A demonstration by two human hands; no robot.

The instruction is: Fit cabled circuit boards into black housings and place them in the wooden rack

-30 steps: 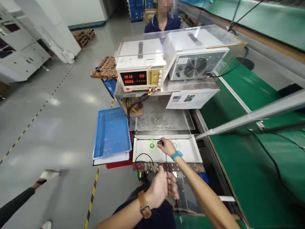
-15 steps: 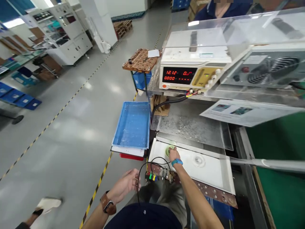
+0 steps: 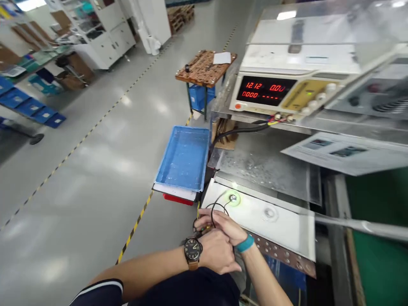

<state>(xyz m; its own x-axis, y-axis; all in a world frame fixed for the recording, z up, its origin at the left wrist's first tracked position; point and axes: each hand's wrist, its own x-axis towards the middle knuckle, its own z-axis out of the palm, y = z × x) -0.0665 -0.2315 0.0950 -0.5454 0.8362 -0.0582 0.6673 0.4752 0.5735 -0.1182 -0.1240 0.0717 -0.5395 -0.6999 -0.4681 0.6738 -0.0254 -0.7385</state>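
Note:
My left hand [image 3: 217,251], with a watch on its wrist, is curled with its back up just in front of the white tray; its fingertips are hidden. My right hand [image 3: 228,226], with a teal wristband, reaches left across it. Its fingers stretch out, slightly apart, over the small coloured connectors [image 3: 206,229] and beside a looped black cable [image 3: 214,208]. Whether they touch the cable I cannot tell. Beyond the hands, a round greenish glowing spot [image 3: 236,202] in the white tray [image 3: 287,231] has a small shiny part [image 3: 233,198] at its centre, with a thin wire running to it.
To the left stands a blue bin [image 3: 183,159]. A power supply [image 3: 267,91] with red digits sits on the shelf above. A second round fitting [image 3: 270,213] lies in the tray. A printed sheet [image 3: 350,153] hangs at right, above a grey rod [image 3: 366,225].
My right hand has left the greenish round spot and come back towards me. My left hand has moved right to meet it, curling and turning back-up. The view has shifted slightly.

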